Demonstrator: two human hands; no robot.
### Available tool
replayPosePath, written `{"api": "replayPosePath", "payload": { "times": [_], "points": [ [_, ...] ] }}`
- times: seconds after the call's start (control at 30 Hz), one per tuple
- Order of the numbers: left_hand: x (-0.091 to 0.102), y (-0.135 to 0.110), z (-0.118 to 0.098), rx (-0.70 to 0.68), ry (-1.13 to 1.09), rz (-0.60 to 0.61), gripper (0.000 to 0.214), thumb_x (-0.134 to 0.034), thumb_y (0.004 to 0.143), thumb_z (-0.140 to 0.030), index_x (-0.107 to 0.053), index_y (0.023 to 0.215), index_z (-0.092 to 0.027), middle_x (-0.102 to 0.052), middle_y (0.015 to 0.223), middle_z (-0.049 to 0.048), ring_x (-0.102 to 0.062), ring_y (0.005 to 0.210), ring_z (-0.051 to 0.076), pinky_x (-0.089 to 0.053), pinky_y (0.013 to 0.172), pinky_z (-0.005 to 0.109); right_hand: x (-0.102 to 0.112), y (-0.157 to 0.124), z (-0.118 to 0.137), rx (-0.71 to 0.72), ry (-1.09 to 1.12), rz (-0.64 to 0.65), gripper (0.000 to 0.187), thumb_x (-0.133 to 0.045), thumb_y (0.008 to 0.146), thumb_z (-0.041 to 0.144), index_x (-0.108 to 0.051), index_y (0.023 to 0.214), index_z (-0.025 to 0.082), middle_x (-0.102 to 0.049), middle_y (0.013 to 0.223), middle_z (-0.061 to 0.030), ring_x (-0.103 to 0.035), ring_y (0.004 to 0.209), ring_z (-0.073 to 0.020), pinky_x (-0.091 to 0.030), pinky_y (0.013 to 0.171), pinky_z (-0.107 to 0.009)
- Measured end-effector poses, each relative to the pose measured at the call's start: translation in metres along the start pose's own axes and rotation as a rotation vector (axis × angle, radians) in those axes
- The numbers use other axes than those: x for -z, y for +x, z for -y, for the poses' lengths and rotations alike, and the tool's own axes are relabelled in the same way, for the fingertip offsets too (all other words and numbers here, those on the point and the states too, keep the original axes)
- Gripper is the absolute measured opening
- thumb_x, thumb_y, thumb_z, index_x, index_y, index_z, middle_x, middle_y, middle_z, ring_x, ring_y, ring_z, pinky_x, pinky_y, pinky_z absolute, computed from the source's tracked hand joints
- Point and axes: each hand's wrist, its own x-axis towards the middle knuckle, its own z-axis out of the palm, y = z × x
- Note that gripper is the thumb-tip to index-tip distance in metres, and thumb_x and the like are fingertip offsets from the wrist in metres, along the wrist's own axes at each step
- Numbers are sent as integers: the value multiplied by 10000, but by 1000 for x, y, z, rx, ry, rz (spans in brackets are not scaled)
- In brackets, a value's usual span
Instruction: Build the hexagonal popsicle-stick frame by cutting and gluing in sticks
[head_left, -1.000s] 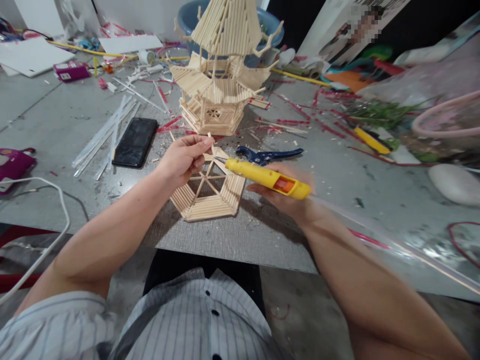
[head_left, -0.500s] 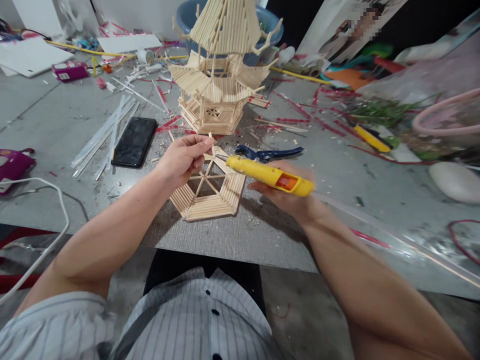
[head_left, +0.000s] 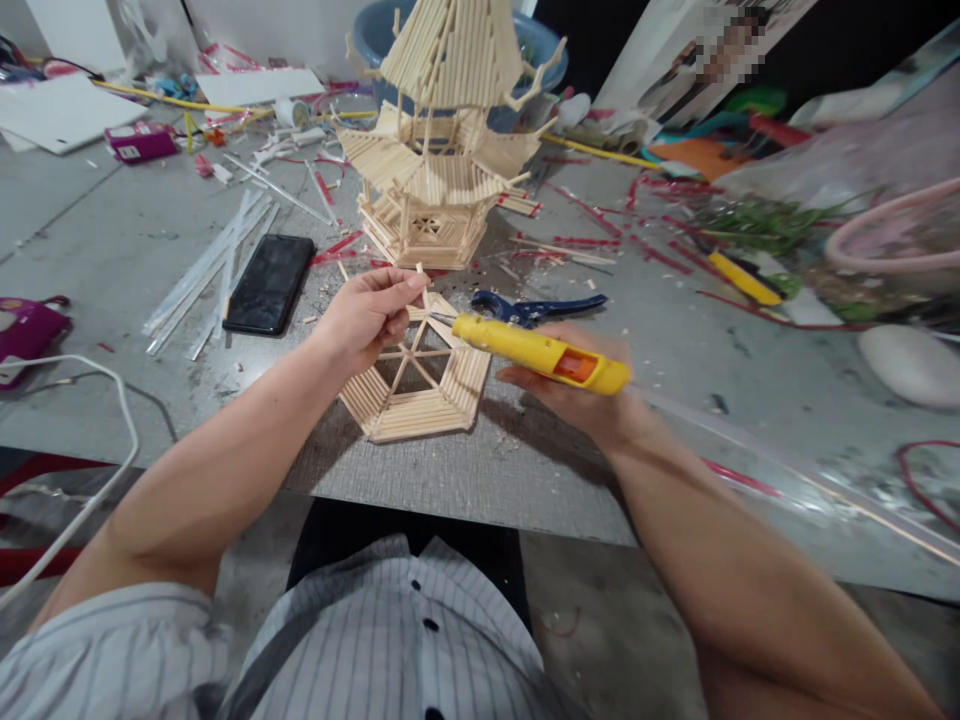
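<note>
My left hand point(head_left: 375, 315) pinches a short wooden stick point(head_left: 423, 287) upright over the far edge of a hexagonal stick frame point(head_left: 420, 412). The frame lies flat on the table, with thin spokes crossing its open middle. My right hand point(head_left: 577, 400) is closed round a yellow hot glue gun point(head_left: 517, 348), its fingers partly hidden beneath the body. The metal nozzle points left, close to the lower end of the stick; whether they touch I cannot tell. A clear glue stick point(head_left: 720, 430) trails from the gun's back end.
Behind the frame stands a stick pagoda model point(head_left: 442, 180), with a blue basin point(head_left: 371, 40) at its back. Blue-handled pliers point(head_left: 540, 307) lie just beyond the gun. A black phone point(head_left: 270, 284) and clear glue sticks point(head_left: 202, 270) are at left. A yellow cutter point(head_left: 744, 277) lies right.
Almost nothing differs. The glue gun has shifted very slightly to the right and down, while my left hand keeps the stick in the same place.
</note>
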Motion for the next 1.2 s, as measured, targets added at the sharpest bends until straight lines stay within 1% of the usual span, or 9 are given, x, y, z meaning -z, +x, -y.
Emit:
{"api": "replayPosePath", "payload": {
  "times": [0.1,0.23,0.3,0.4,0.47,0.57,0.8,1.03,1.2],
  "points": [
    [0,0,0,-3,-8,14,165,-583,814,-150,-511,666,-150,-447,507,-84,-334,342,-4,-187,350,143,0,0,2,-46,12,12,210,-629,801,442,-571,834,242,-642,697,8,-601,572,-153,-467,518,-287],
    [0,0,0,2,19,16,166,-619,792,-166,-520,659,-150,-485,536,-75,-338,349,-7,-185,348,148,-2,0,1,-224,60,2,297,-629,764,531,-568,791,242,-627,694,-6,-593,594,-170,-474,545,-320],
    [0,-1,1,-11,40,29,160,-634,780,-166,-534,656,-149,-493,539,-69,-341,351,-6,-184,347,153,-3,-1,-3,-326,166,-27,347,-674,701,565,-552,769,247,-616,683,3,-583,594,-168,-480,543,-327],
    [0,-1,3,-41,132,48,147,-664,763,-181,-570,654,-146,-495,526,-61,-328,354,-6,-172,352,160,-2,0,-10,-457,345,0,373,-698,664,579,-534,733,251,-592,660,20,-526,507,-133,-455,452,-301],
    [-1,-2,4,-74,240,50,129,-678,750,-180,-599,654,-144,-504,518,-56,-321,366,-6,-174,363,165,2,3,-13,-518,438,43,381,-687,673,587,-529,699,241,-569,622,24,-453,414,-103,-394,361,-279],
    [-3,-3,5,-145,387,48,101,-672,726,-137,-624,637,-137,-527,526,-49,-365,421,4,-238,408,161,9,8,-16,-604,570,92,402,-704,649,595,-545,705,230,-558,591,22,-396,353,-87,-327,298,-267],
    [0,2,9,-281,571,84,41,-669,679,-151,-663,644,-130,-578,597,-35,-460,548,41,-353,536,173,14,8,-20,-570,581,249,388,-666,706,602,-564,762,232,-588,603,-2,-409,386,-99,-351,337,-277],
    [2,3,9,-311,645,80,61,-654,682,-182,-673,660,-128,-588,621,-20,-473,568,54,-362,559,193,14,9,-16,-662,597,223,418,-705,653,595,-541,747,222,-569,625,6,-397,376,-80,-336,330,-271],
    [5,6,12,-395,708,129,78,-642,689,-199,-674,674,-130,-622,650,-14,-502,590,65,-395,596,212,16,10,-10,-726,728,194,333,-769,628,495,-577,706,234,-546,608,19,-377,379,-72,-300,319,-253]
  ]
}}
